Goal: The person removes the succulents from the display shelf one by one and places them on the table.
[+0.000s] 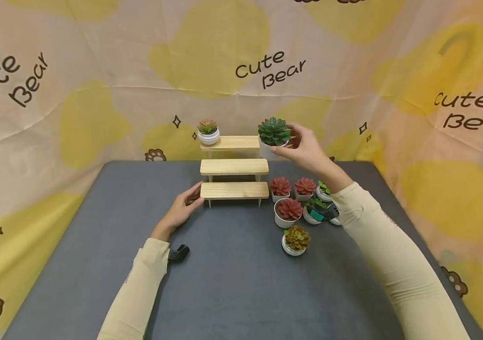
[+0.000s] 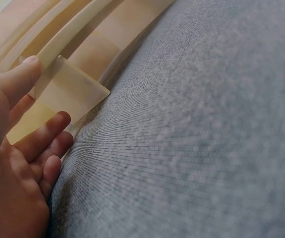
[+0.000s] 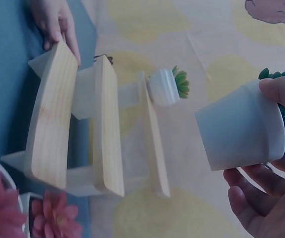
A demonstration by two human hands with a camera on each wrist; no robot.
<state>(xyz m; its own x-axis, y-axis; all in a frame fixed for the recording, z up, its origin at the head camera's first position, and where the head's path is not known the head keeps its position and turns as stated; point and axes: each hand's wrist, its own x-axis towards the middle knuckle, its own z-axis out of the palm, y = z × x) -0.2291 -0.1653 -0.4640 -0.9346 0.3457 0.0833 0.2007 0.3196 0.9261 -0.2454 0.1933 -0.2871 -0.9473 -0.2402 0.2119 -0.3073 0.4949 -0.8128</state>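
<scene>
My right hand (image 1: pixel 307 148) grips a white pot with a green succulent (image 1: pixel 274 131), thumb and fingers around the pot. In the right wrist view this white pot (image 3: pixel 241 129) is held apart from the top shelf, near its right end. My left hand (image 1: pixel 180 208) holds the left end of the lowest shelf of a three-tier wooden display stand (image 1: pixel 234 190), thumb and forefinger on either side. In the left wrist view its other fingers (image 2: pixel 50 136) are loosely bent beside the stand's leg. A small orange-green succulent in a white pot (image 1: pixel 208 132) stands at the top shelf's left end.
Right of the stand are red potted succulents (image 1: pixel 288 209), a yellow-red one (image 1: pixel 296 240) nearer me, and several small green ones (image 1: pixel 318 204) partly behind my right wrist's camera. The grey tabletop (image 1: pixel 233 283) ends at a patterned cloth backdrop (image 1: pixel 139 104).
</scene>
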